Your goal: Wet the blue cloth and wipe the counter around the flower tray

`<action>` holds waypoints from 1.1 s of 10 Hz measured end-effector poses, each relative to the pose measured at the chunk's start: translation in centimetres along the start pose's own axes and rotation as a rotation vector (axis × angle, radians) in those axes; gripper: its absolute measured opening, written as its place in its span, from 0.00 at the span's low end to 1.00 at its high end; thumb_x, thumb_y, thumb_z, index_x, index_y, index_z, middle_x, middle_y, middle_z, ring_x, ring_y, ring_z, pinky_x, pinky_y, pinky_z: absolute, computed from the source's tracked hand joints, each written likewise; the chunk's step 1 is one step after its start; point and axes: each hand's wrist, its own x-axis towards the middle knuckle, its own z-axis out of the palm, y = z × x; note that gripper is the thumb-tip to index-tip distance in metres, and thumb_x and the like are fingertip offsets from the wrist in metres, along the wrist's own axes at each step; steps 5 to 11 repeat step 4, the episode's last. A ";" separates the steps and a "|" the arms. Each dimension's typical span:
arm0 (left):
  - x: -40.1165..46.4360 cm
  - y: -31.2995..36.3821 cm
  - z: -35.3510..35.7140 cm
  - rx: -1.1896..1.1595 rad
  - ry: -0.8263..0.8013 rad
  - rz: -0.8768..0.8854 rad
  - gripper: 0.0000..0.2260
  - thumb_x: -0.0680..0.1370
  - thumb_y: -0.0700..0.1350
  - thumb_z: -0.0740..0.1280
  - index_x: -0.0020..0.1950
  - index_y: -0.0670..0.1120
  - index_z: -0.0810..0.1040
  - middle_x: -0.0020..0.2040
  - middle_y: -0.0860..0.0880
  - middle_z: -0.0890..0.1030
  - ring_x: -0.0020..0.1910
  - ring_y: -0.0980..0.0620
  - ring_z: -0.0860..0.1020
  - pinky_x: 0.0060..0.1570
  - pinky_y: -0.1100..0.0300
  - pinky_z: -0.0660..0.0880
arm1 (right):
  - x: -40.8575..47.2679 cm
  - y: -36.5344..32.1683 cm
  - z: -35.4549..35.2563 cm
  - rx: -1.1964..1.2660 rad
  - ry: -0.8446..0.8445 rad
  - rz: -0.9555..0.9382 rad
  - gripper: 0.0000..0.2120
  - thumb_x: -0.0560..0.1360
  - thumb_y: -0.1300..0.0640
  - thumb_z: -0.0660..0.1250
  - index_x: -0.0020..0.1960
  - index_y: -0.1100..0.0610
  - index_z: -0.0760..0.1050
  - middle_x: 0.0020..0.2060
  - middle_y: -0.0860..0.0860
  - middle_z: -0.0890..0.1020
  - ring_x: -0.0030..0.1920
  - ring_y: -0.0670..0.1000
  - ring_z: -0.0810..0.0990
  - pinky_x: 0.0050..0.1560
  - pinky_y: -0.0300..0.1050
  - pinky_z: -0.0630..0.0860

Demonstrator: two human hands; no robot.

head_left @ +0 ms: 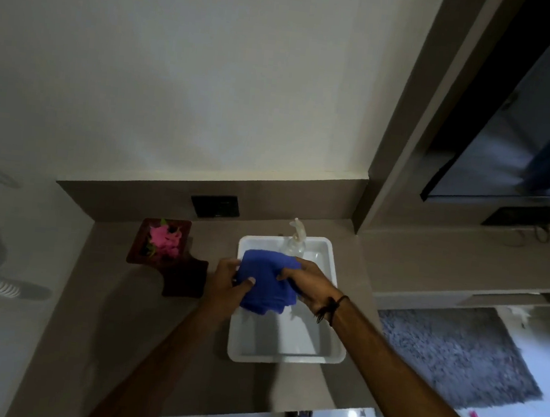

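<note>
The blue cloth (268, 281) is bunched up and held above the far half of a white rectangular tub (286, 357) on the brown counter (114, 327). My left hand (229, 286) grips its left side with the thumb on top. My right hand (310, 285) grips its right side; a dark band sits on that wrist. The flower tray (163, 243), dark brown with pink flowers and green leaves, stands on the counter to the left of the tub, apart from both hands.
A clear pump bottle (294, 240) stands at the tub's far edge, behind the cloth. A dark wall socket (215, 206) sits on the backsplash. To the right are a wall-mounted screen (517, 124) and a grey shaggy rug (454, 353) on the floor.
</note>
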 end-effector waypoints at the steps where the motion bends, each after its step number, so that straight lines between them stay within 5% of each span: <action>1: -0.1 -2.7 2.9 0.032 -0.021 -0.120 0.12 0.76 0.32 0.67 0.53 0.47 0.70 0.59 0.34 0.78 0.47 0.48 0.81 0.41 0.61 0.80 | 0.2 2.8 -2.0 -0.177 0.113 0.068 0.22 0.67 0.66 0.72 0.61 0.62 0.77 0.56 0.61 0.83 0.56 0.60 0.82 0.60 0.57 0.80; 2: -0.1 -4.9 5.5 0.151 -0.083 -0.186 0.12 0.76 0.34 0.65 0.58 0.40 0.69 0.58 0.35 0.78 0.56 0.37 0.79 0.52 0.48 0.77 | 0.5 5.5 -2.7 -0.364 0.234 0.116 0.22 0.66 0.62 0.73 0.59 0.60 0.77 0.55 0.59 0.83 0.55 0.59 0.82 0.52 0.48 0.80; 4: -0.5 -4.0 7.0 0.496 -0.115 -0.170 0.17 0.75 0.36 0.66 0.64 0.37 0.70 0.64 0.37 0.75 0.62 0.40 0.76 0.59 0.53 0.74 | 0.7 6.8 -2.6 -0.616 0.309 0.046 0.23 0.66 0.58 0.75 0.59 0.58 0.74 0.52 0.58 0.83 0.49 0.56 0.81 0.49 0.46 0.81; 11: -0.5 -4.0 7.0 0.496 -0.115 -0.170 0.17 0.75 0.36 0.66 0.64 0.37 0.70 0.64 0.37 0.75 0.62 0.40 0.76 0.59 0.53 0.74 | 0.7 6.8 -2.6 -0.616 0.309 0.046 0.23 0.66 0.58 0.75 0.59 0.58 0.74 0.52 0.58 0.83 0.49 0.56 0.81 0.49 0.46 0.81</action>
